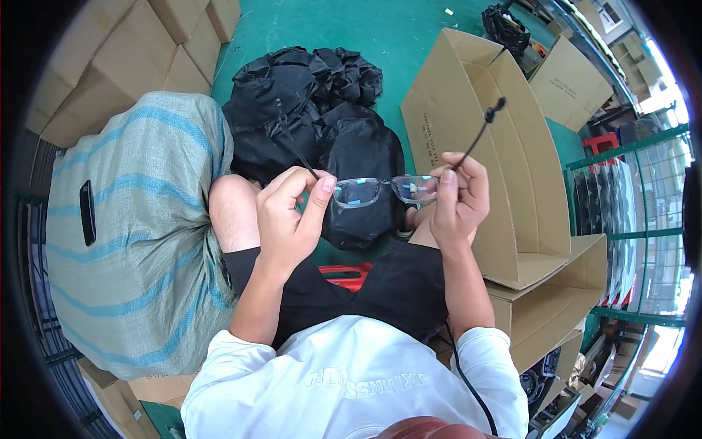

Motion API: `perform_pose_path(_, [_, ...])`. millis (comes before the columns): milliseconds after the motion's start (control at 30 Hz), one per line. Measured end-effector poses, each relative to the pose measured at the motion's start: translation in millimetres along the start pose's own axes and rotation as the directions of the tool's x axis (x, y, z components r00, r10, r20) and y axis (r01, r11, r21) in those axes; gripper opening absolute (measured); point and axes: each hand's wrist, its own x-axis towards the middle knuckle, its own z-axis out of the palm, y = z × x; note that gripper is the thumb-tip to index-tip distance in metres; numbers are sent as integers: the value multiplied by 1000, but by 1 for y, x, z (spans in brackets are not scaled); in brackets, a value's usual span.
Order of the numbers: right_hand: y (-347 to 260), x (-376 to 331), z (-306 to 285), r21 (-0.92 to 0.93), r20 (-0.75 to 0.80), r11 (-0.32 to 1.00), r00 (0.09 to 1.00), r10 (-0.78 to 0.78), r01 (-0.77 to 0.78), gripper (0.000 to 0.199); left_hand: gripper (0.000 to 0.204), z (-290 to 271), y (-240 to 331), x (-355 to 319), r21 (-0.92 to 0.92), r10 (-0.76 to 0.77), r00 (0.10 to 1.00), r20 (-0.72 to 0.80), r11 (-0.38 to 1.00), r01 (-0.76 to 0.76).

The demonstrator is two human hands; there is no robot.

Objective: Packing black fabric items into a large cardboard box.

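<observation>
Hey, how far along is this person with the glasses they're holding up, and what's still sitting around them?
In hand: both hands, left hand and right hand, hold clear-framed glasses by the hinges, thin black temples spread open. Nothing shows as finished: the open brown cardboard box looks bare inside. Left: a heap of black plastic bags ahead.

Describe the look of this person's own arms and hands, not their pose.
Both hands, the left hand and the right hand, are bare: no gloves, rings or watch show. The forearms are uncovered. The white top has sleeves that end near the elbows, loose and plain at the cuffs.
</observation>
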Motion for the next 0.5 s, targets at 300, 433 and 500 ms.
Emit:
perform_pose_path(300, [-70,9,-15,98,39,859,860,-508,503,31,9,-31,75,6,118,400,912,-91,914,-389])
perform_pose_path(433, [-96,7,-6,-33,-125,758,750,-650,651,39,22,-35,84,5,-58,589,802,-98,801,-596])
perform_pose_path(500, [-101,6,-1,-104,-188,733,710,-678,672,41,25,-30,86,6,-46,620,773,-133,776,-630])
